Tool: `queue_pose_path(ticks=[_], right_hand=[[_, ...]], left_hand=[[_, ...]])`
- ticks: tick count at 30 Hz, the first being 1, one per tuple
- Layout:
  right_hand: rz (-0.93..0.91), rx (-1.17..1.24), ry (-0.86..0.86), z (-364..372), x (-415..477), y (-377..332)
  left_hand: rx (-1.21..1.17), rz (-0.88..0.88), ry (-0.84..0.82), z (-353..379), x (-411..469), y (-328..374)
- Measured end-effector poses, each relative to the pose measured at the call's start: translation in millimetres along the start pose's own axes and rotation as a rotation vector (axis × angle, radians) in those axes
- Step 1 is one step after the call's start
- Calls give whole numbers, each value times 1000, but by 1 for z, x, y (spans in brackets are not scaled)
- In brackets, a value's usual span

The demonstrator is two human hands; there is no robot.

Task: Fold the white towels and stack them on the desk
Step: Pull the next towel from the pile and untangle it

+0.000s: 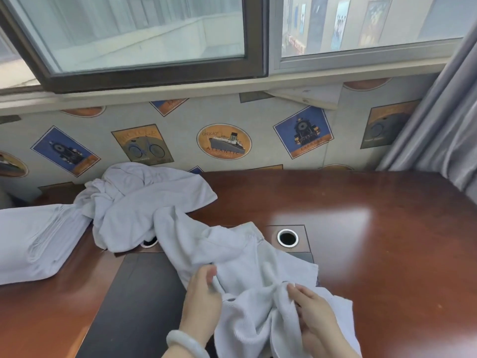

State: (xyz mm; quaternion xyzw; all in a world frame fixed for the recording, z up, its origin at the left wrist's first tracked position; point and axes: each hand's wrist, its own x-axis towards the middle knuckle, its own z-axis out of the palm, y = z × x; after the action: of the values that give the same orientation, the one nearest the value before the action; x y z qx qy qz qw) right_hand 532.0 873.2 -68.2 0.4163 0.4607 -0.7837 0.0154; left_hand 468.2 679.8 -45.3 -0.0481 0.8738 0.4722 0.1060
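Note:
A crumpled white towel (245, 259) lies across the near middle of the red-brown desk (374, 254). My left hand (202, 298), with a pale bangle on the wrist, pinches a fold of it at the left. My right hand (313, 310) grips a bunched fold at the right. Behind it a second loose white towel (144, 200) lies in a heap against the wall. At the far left stands a stack of folded white towels (36, 241).
A black mat (134, 301) covers the desk's near centre. A round metal cable hole (287, 237) sits right of the towel. Patterned wallpaper and a window stand behind the desk, and a grey curtain (444, 125) hangs at the right.

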Motion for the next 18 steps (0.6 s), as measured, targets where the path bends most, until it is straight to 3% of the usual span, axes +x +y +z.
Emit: queue_pose_path(ticks=[4,10,14,18], right_hand=[[2,60,-4,6,1,3],[-15,17,15,12,8,-4],[-24,24,18,13,18,-8],[-88,-13,28,10,28,-18]], left_hand=[[149,148,-188,26,31,29],[542,96,-318,83,84,33],[699,-112,-289,104,104,22],[748,-71,-218,110,112,11]])
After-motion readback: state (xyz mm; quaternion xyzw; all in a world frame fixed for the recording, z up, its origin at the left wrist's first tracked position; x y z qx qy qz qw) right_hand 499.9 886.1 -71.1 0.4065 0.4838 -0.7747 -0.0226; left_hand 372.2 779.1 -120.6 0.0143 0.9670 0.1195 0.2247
